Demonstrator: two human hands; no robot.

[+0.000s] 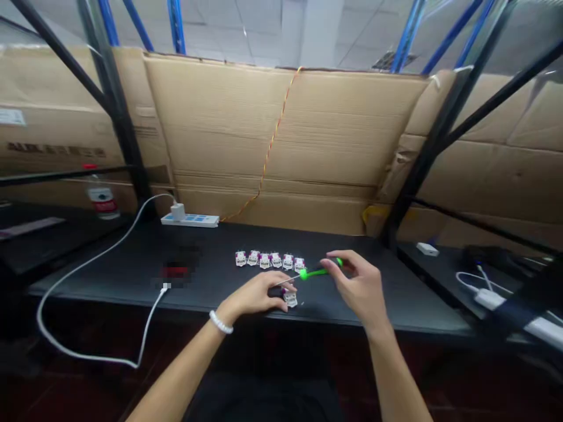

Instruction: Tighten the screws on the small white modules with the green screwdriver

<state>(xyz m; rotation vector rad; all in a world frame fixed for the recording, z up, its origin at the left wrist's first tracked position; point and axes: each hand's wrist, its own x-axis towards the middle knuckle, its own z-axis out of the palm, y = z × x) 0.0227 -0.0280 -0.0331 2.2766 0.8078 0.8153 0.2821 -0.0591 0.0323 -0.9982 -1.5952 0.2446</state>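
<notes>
My right hand (358, 284) grips a green-and-black screwdriver (314, 272) by its handle. The thin metal shaft points left and slightly down, to the fingers of my left hand (257, 293). Those fingers are closed on a small white-and-purple part (290, 299) with a black end, near the front edge of the black tabletop (211, 246). Whether the screwdriver's tip touches the part cannot be made out. Just behind my left hand, several similar white-and-purple parts (264, 261) stand in a row.
A white power strip (197, 220) with a plugged-in charger (177, 211) lies at the back left. Its white cable (88, 269) loops over the front edge to a blurred-out object (176, 271). Cardboard (281, 129) walls the back; black posts (127, 135) flank the table.
</notes>
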